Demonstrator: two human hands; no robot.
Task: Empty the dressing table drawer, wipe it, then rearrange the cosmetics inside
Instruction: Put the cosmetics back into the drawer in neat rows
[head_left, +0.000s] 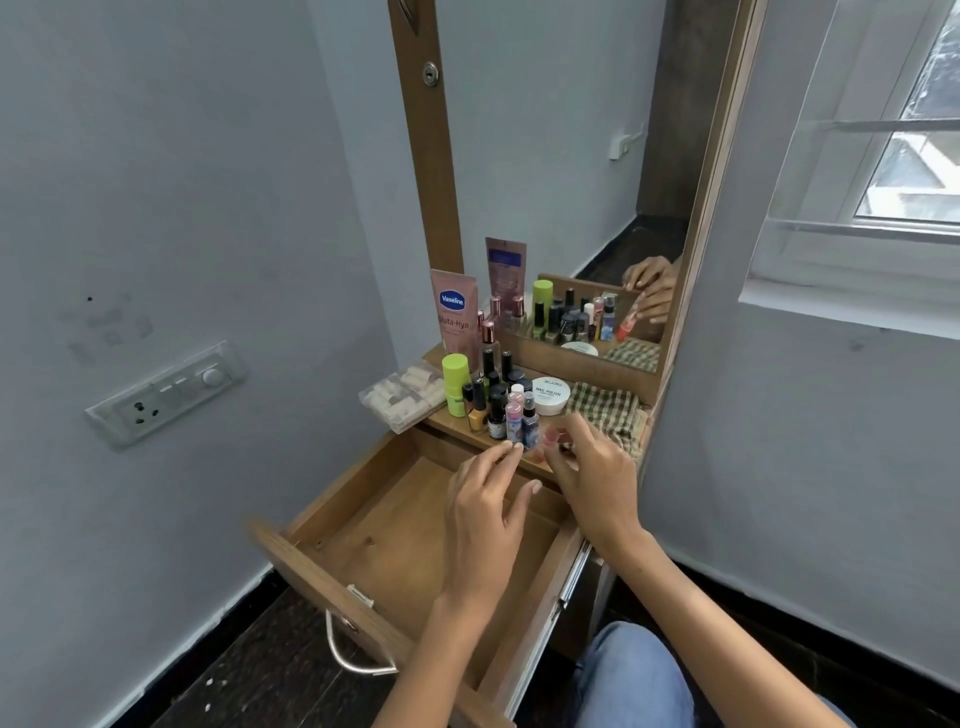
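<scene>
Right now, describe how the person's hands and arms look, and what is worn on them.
Both forearms are bare: no sleeves, watch or bracelet show. The left hand and right hand wear no gloves or visible rings. Fingernails are short, seemingly unpainted. Blue denim covers a knee below.

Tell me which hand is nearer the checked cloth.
Right. The right hand is just beside the checked cloth, at its near-left edge; the left hand hangs farther left, over the open drawer.

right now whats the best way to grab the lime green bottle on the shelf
Grip the lime green bottle around its wide upper cap, coming from above and the left. It stands upright, taller than the dark nail polish bottles crowding its right; the clear plastic box sits lower at left.
</scene>
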